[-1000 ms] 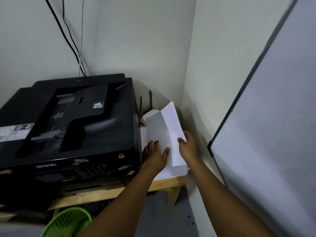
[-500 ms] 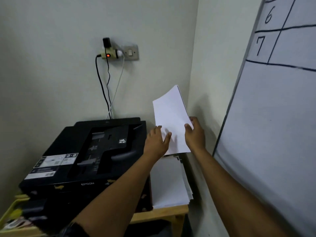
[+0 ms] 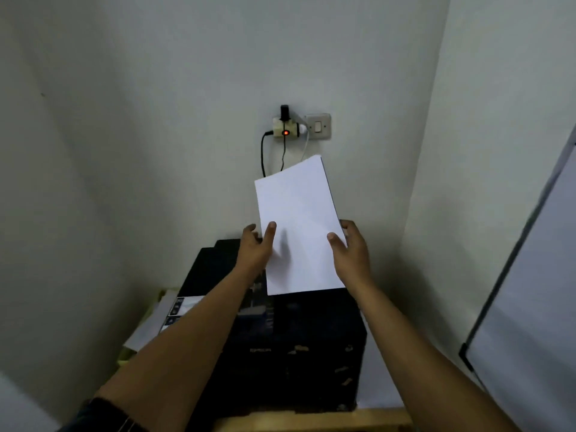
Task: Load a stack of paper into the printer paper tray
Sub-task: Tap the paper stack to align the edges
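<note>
A thin stack of white paper [image 3: 297,226] is held upright above the rear of the black printer [image 3: 299,344]. My left hand [image 3: 257,247] grips its left edge, thumb on the front sheet. My right hand [image 3: 352,247] grips its right edge the same way. The printer stands on a wooden table [image 3: 311,420] in the corner, its top partly hidden behind my forearms. No open paper tray can be made out.
A wall socket with an adapter [image 3: 285,130], its red light on, and dangling cables hang just behind the paper. More white sheets [image 3: 378,385] lie to the right of the printer. A whiteboard [image 3: 530,307] leans at the right.
Both hands have lifted the paper from the pile beside the printer and carried it leftward, over the printer's rear. The camera has tilted up.
</note>
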